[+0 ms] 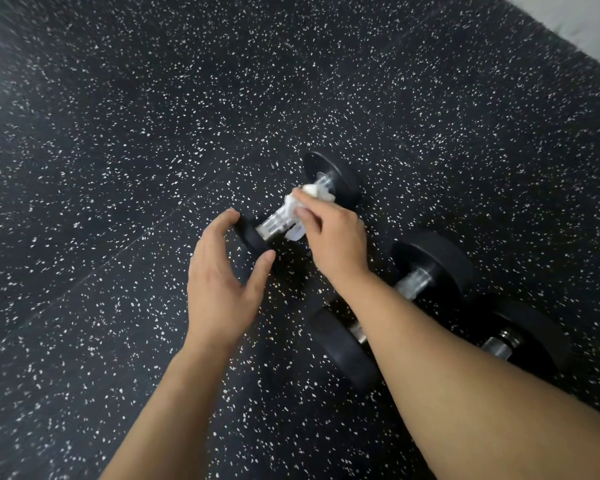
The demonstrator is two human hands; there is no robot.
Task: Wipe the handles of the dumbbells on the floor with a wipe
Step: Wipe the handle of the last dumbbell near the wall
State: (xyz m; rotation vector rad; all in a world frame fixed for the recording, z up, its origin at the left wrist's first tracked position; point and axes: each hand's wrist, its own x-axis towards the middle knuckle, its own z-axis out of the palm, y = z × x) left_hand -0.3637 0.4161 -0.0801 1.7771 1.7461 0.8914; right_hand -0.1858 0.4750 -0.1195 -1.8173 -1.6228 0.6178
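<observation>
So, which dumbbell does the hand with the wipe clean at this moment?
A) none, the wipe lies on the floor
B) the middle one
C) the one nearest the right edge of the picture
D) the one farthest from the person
D: the right hand presses the white wipe on the handle of the farthest dumbbell, while the left hand cups its near black end.

Three dumbbells (329,188) (423,282) (520,337) lie side by side on the floor (118,168).

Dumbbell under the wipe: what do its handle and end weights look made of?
Handle: bright silvery metal, likely chromed steel, with ribbed bands that catch the light. End weights: matte black with no glare, probably rubber-coated. Wipe: thin white, crumpled.
</observation>
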